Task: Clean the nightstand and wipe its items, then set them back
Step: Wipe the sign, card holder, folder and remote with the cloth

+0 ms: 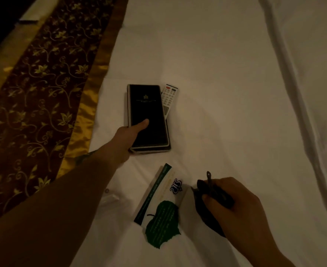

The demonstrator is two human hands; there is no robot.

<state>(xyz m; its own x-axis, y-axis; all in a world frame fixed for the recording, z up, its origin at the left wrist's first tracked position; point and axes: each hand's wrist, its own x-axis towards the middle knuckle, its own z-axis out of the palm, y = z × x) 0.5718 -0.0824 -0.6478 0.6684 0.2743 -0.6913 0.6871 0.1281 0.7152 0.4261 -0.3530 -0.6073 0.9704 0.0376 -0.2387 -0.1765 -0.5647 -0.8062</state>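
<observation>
We are clamping our left hand (128,134) on the black folders (149,117) at 12 o'clock for wiping, right hand (234,201) closed around the dark cloth (209,204).

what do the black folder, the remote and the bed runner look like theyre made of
Black folder: likely leatherette, smooth matte cover with pale edging and a small gold emblem. Remote: hard light plastic, rows of small buttons. Bed runner: woven fabric, dark red with gold leaf pattern and shiny satin-like gold border.
</observation>
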